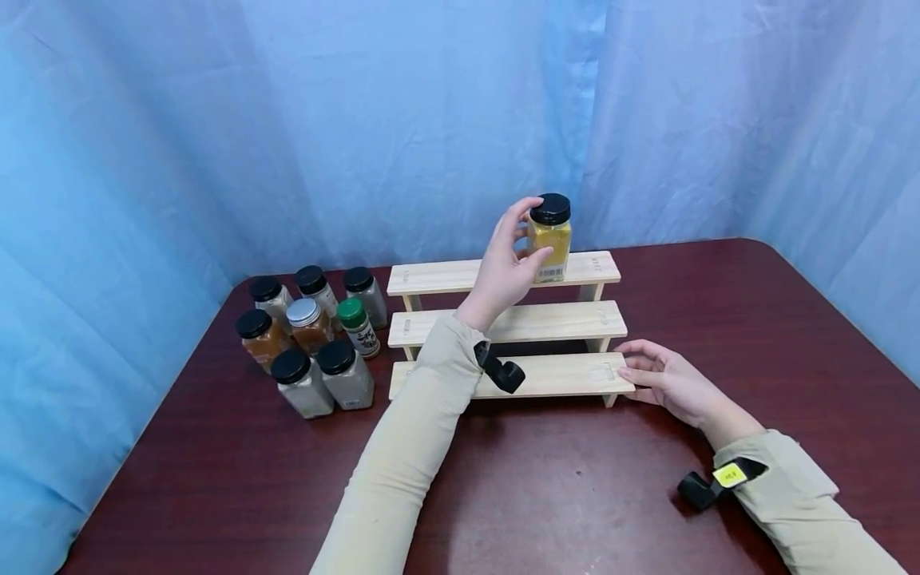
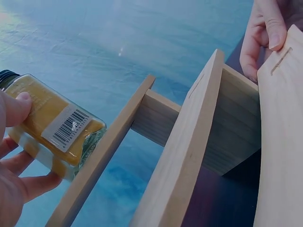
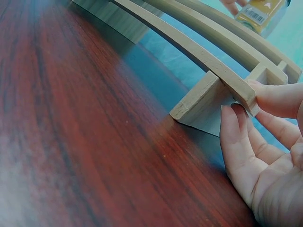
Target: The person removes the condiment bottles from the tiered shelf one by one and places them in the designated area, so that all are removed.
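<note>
My left hand (image 1: pixel 505 270) grips a square clear spice jar (image 1: pixel 553 239) of yellow powder with a black lid, thumb on the near side and fingers round the far side. The jar is upright at the right end of the top step of a three-step wooden rack (image 1: pixel 553 322). In the left wrist view, the jar's barcode label shows and its base (image 2: pixel 90 146) is right at the top board's edge. My right hand (image 1: pixel 672 385) holds the right end of the lowest board (image 3: pixel 236 90), thumb at the board's end and fingers curled underneath.
Left of the rack stand several spice jars: black-lidded ones (image 1: pixel 350 387), one with a silver lid (image 1: pixel 304 312) and a small green-lidded bottle (image 1: pixel 362 335). All are on the dark red table (image 1: pixel 546 495). A blue curtain (image 1: pixel 431 136) hangs behind.
</note>
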The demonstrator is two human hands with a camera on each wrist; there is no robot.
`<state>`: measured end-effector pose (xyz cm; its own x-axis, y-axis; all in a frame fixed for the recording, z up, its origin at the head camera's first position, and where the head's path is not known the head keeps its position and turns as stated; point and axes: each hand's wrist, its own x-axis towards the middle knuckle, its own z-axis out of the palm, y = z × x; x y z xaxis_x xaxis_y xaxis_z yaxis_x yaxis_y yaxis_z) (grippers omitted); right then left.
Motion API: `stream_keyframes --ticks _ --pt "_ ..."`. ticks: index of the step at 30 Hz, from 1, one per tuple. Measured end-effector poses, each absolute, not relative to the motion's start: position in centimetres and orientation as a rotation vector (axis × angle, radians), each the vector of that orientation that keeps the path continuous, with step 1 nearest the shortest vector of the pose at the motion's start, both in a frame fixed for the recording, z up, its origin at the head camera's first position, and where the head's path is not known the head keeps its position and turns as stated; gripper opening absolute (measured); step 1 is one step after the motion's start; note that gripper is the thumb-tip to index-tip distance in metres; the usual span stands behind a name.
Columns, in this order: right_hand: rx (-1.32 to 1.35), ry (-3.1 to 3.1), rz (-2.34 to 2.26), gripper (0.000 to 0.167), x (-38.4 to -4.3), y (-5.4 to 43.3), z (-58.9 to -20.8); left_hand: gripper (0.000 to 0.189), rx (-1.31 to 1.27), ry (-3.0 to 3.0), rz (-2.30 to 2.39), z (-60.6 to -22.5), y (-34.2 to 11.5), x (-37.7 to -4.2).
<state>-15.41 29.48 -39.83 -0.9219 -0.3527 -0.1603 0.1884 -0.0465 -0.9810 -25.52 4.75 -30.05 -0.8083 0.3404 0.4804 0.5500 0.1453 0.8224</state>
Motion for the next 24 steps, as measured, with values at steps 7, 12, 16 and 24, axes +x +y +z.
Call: stream_keyframes --ticks 7,12,16,24 --pt "-0.204 1.863 -2.051 0.025 -15.6 29.7 -39.8 0.06 -0.872 -2.157 -1.863 -30.1 4.6 -25.0" --pt "-0.178 1.866 -2.035 0.025 -15.6 29.6 -39.8 0.059 -0.892 -2.115 -1.88 -29.8 4.3 -24.4" --pt "-0.169 1.884 -2.028 0.024 -15.6 29.7 -39.7 0.057 -0.927 -2.088 -1.82 -29.0 4.0 -23.6" --pt "-0.211 1.869 -2.036 0.025 -15.5 29.5 -39.8 0.056 -0.888 -2.117 -1.785 -29.2 2.4 -21.3"
